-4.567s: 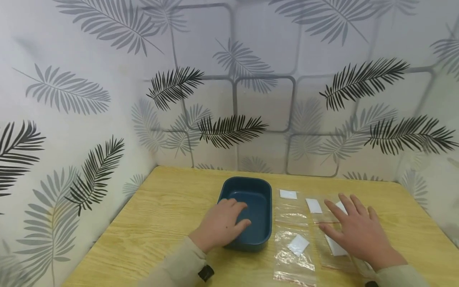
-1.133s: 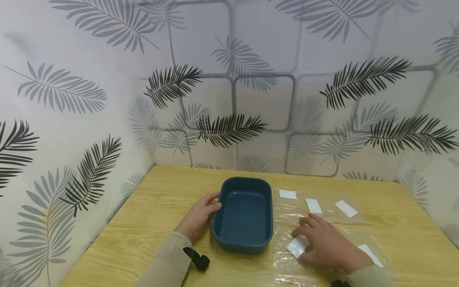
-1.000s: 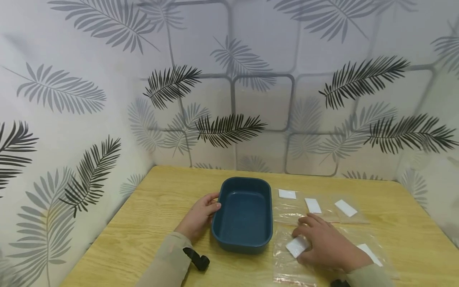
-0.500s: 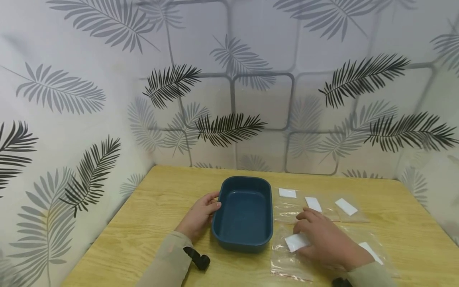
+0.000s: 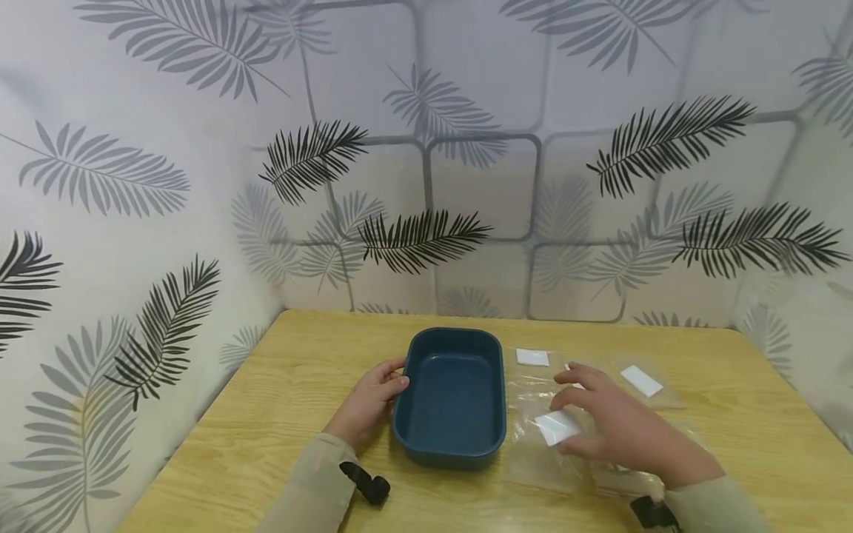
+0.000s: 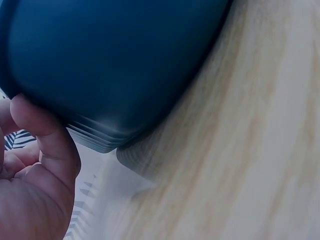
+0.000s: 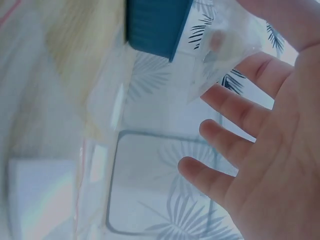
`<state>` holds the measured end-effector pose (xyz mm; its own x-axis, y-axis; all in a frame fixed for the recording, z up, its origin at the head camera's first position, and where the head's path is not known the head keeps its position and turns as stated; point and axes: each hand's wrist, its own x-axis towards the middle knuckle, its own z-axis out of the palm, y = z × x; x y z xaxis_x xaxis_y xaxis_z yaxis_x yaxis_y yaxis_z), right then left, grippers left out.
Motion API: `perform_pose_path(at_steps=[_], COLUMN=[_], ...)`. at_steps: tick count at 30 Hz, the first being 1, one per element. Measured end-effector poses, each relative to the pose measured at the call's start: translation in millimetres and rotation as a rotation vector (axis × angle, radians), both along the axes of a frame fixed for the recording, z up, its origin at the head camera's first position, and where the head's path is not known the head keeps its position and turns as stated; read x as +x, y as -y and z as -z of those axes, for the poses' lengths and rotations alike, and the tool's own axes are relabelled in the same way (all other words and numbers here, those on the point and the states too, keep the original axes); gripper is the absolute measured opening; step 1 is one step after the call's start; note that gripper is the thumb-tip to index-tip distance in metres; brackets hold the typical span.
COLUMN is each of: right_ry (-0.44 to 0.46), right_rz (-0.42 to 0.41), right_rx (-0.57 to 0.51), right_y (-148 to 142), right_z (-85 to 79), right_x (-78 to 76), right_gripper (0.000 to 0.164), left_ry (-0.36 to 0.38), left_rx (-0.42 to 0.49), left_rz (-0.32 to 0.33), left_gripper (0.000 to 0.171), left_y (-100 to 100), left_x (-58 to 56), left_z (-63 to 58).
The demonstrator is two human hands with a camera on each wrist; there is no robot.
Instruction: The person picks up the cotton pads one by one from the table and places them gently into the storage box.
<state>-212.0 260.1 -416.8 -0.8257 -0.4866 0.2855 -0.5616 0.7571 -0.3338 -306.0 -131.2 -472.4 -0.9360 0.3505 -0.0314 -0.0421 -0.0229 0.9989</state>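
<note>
My left hand [image 5: 368,401] holds the left side of a dark blue rectangular container [image 5: 455,403], thumb at the rim. The left wrist view shows the thumb against the wall of the container [image 6: 115,65]. To the right, my right hand [image 5: 623,426] pinches a clear zip bag [image 5: 536,466] with a white rectangular piece [image 5: 557,427] inside. In the right wrist view the bag [image 7: 225,50] hangs from the thumb and forefinger, lifted off the table, while the other fingers of the right hand [image 7: 270,130] are spread.
More clear bags with white pieces lie on the wooden table [image 5: 300,363]: one bag [image 5: 532,358] beside the container's far right, another [image 5: 642,380] farther right, one partly behind my right fingers. Part of a bag [image 5: 626,481] shows below my right wrist. A leaf-patterned wall [image 5: 480,281] stands behind.
My left hand moved from inside the container to its left side earlier and stays there. My right hand came to the near bag, pinched it and has raised it.
</note>
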Motion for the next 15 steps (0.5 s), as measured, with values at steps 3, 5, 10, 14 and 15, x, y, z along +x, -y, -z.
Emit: perform_pose_path(at_steps=[3, 5, 10, 14, 15], right_ry=[-0.005, -0.013, -0.047, -0.033, -0.03], right_rz=[-0.019, -0.038, -0.095, -0.102, -0.104], right_rx=[0.0, 0.0, 0.006, 0.031, 0.041], right_y=[4.8, 10.5, 30.0, 46.6, 50.4], right_z=[-6.0, -9.5, -20.1, -30.1, -32.2], right_x=[-2.4, -5.0, -17.5, -34.2, -38.8], right_gripper=[0.038, 0.037, 0.037, 0.037, 0.037], left_ry=[-0.007, -0.013, -0.02, -0.021, -0.02], left_rx=[0.0, -0.008, -0.035, -0.029, -0.022], left_rz=[0.001, 0.001, -0.006, 0.004, 0.008], left_gripper=[0.05, 0.05, 0.05, 0.051, 0.051], left_y=[0.5, 1.0, 2.4, 2.6, 2.2], left_x=[0.1, 0.1, 0.0, -0.4, -0.2], left_z=[0.0, 0.3, 1.6, 1.9, 1.4])
